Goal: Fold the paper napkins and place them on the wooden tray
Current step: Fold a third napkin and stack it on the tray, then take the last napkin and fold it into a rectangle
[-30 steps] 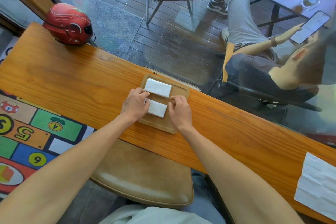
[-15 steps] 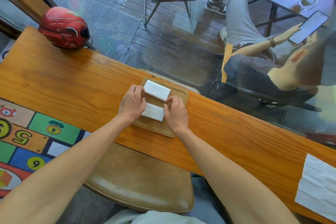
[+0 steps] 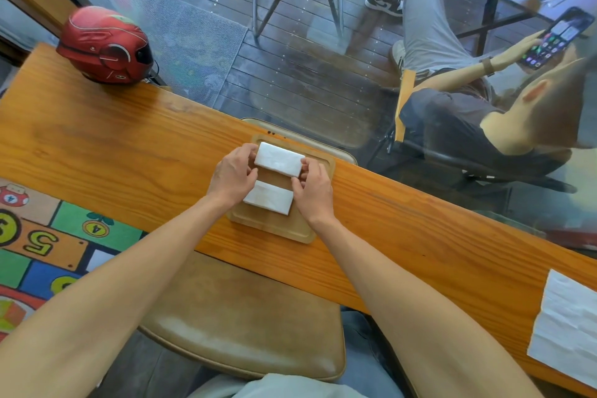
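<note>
A wooden tray [image 3: 274, 226] lies on the long wooden counter [image 3: 97, 152] in front of me. Two folded white napkins rest on it side by side: the far napkin [image 3: 279, 159] and the near napkin [image 3: 268, 202]. My left hand [image 3: 232, 174] has its fingertips on the far napkin's left end. At that napkin's right end are the fingers of my right hand [image 3: 311, 187]. The far napkin is pinched between the two hands, and both hands partly cover the ends of the near napkin.
A flat unfolded white napkin [image 3: 565, 329] lies at the counter's right end. A red helmet [image 3: 105, 45] sits at the far left. A tan chair seat [image 3: 245, 320] is below the counter. Beyond the counter's far edge is glass, with seated people outside.
Both hands have left the near napkin and moved up the tray to the ends of the far napkin. The near napkin now lies more exposed.
</note>
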